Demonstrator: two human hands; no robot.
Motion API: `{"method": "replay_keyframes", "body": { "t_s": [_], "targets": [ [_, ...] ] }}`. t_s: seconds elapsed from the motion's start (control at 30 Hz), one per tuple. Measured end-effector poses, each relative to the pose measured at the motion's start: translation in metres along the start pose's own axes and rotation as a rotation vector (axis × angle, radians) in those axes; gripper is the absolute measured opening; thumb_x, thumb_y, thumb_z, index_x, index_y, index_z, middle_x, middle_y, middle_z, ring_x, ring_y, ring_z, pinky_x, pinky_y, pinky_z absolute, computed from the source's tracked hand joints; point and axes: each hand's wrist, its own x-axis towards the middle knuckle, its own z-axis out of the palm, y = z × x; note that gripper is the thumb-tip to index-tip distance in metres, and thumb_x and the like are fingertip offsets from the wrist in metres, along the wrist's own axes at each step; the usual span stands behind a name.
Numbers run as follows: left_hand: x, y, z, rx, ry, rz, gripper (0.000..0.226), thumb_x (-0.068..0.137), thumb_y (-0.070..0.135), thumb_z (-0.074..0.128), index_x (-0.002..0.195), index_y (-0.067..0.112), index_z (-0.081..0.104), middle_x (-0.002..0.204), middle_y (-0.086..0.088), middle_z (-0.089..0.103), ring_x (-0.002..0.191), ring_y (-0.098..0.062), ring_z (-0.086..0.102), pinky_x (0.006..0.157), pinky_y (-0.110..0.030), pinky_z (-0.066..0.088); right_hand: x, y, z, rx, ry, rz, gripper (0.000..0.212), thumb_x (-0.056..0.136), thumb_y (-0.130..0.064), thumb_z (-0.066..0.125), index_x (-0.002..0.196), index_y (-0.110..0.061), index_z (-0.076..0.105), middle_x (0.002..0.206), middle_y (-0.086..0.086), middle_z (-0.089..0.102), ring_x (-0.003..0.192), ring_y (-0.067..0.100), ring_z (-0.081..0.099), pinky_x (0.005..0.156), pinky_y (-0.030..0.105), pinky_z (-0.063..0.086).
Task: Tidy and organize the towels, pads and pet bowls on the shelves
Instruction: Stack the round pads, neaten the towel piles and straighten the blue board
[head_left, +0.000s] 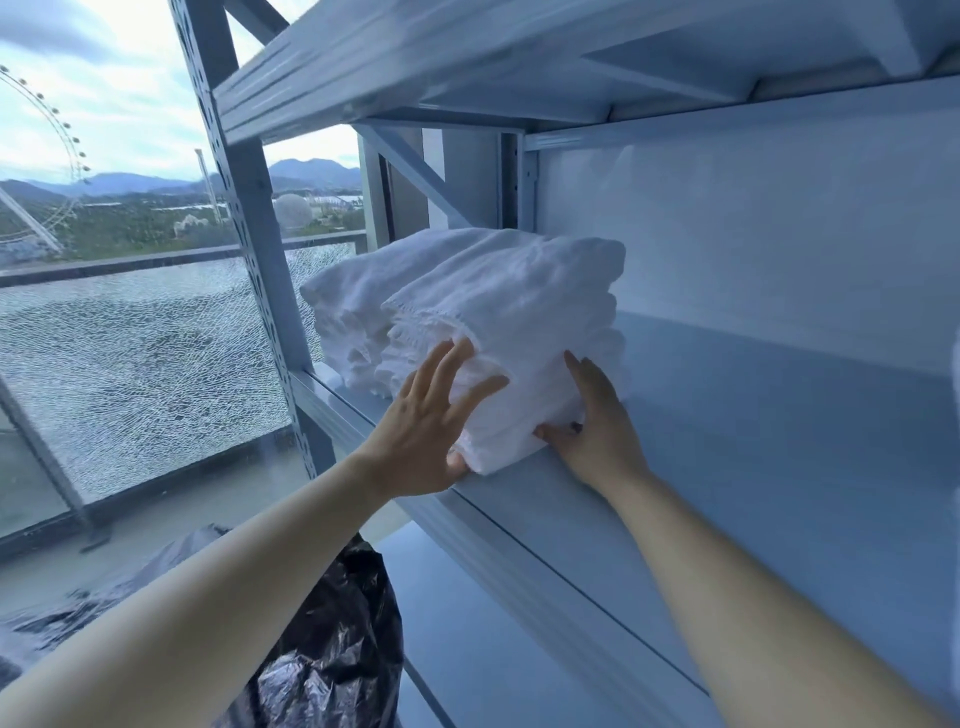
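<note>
Bracketing the towel stack (519, 312) on the shelf (727, 441): left hand (431, 426) flat and splayed on its front, right hand (597, 415) flat along its right side. Neither grips; its length runs inward.

ok so from my end I count two stacks of white towels (519, 322), a left grip (426, 431) plus a right grip (597, 415) so two, three shelf boards (753, 441), one black bag (332, 649)
</note>
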Motion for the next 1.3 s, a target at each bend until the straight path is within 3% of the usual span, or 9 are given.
{"method": "replay_keyframes", "body": {
  "t_s": [0.2,0.3,0.47,0.63,0.77,0.83,0.97,1.17,1.3],
  "targets": [
    [0.005,-0.002,-0.015,-0.153,0.198,-0.106,0.061,0.072,0.030,0.055,0.127,0.015,0.033,0.143,-0.019,0.022,0.134,-0.038,0.025,0.107,-0.046,0.026,-0.001,-0.003,0.000,-0.033,0.078,-0.068,0.094,0.075,-0.016,0.073,0.146,-0.034,0.015,0.148,0.006,0.025,0.133,0.018,0.031,0.093,0.041,0.048],
    [0.019,0.004,-0.016,-0.134,0.226,-0.133,0.068,0.078,0.048,0.056,0.134,0.019,0.031,0.148,-0.016,0.019,0.139,-0.036,0.016,0.112,-0.047,0.017,-0.002,-0.006,-0.001,-0.051,0.084,-0.092,0.095,0.075,-0.017,0.073,0.143,-0.042,0.011,0.149,0.004,0.022,0.134,0.018,0.030,0.098,0.037,0.044],
    [0.036,0.012,-0.002,-0.100,0.166,-0.163,0.083,0.074,0.062,0.057,0.141,0.027,0.025,0.150,-0.008,0.021,0.142,-0.031,0.009,0.110,-0.061,0.012,-0.005,-0.007,-0.002,-0.077,0.066,-0.143,0.093,0.078,-0.017,0.071,0.139,-0.049,0.008,0.150,0.002,0.020,0.136,0.016,0.027,0.095,0.030,0.044],
    [0.039,0.006,0.008,-0.146,0.238,-0.114,0.062,0.070,0.059,0.065,0.120,0.029,0.045,0.128,-0.006,0.036,0.124,-0.032,0.033,0.099,-0.060,0.031,-0.005,-0.007,-0.001,-0.112,0.040,-0.135,0.086,0.082,-0.018,0.067,0.141,-0.045,0.010,0.153,-0.001,0.016,0.134,0.015,0.029,0.091,0.025,0.041],
    [0.049,-0.001,0.006,-0.173,0.287,-0.071,0.039,0.077,0.054,0.062,0.098,0.022,0.058,0.115,-0.009,0.044,0.110,-0.032,0.041,0.095,-0.053,0.036,0.006,-0.001,-0.001,-0.176,-0.011,-0.128,0.080,0.083,-0.024,0.064,0.145,-0.036,0.015,0.153,-0.002,0.021,0.135,0.015,0.030,0.095,0.043,0.046],
    [0.053,-0.004,0.005,-0.181,0.279,-0.065,0.031,0.078,0.045,0.061,0.095,0.018,0.061,0.111,-0.013,0.048,0.107,-0.032,0.040,0.093,-0.048,0.038,0.011,0.001,-0.001,-0.167,-0.020,-0.113,0.080,0.082,-0.026,0.065,0.145,-0.037,0.016,0.152,-0.003,0.024,0.136,0.014,0.029,0.097,0.045,0.045],
    [0.053,-0.004,0.010,-0.205,0.295,-0.083,0.027,0.070,0.033,0.063,0.092,0.017,0.061,0.110,-0.013,0.048,0.106,-0.031,0.039,0.092,-0.048,0.039,0.011,0.004,0.000,-0.129,-0.024,-0.139,0.081,0.081,-0.026,0.066,0.144,-0.038,0.017,0.151,-0.002,0.027,0.137,0.013,0.028,0.097,0.044,0.045],
    [0.045,0.000,0.010,-0.186,0.279,-0.113,0.031,0.074,0.038,0.063,0.097,0.017,0.062,0.115,-0.014,0.049,0.111,-0.030,0.040,0.095,-0.052,0.038,0.007,0.002,-0.003,-0.088,0.006,-0.126,0.082,0.079,-0.025,0.068,0.142,-0.042,0.020,0.146,-0.005,0.033,0.132,0.010,0.033,0.094,0.038,0.047],
    [0.034,0.003,0.004,-0.181,0.185,-0.127,0.038,0.079,0.039,0.061,0.111,0.020,0.058,0.128,-0.014,0.044,0.125,-0.032,0.036,0.102,-0.044,0.035,-0.001,-0.006,-0.007,-0.150,0.010,-0.143,0.078,0.080,-0.026,0.068,0.144,-0.032,0.024,0.144,-0.001,0.035,0.132,0.012,0.032,0.103,0.027,0.036]
  ]
}}
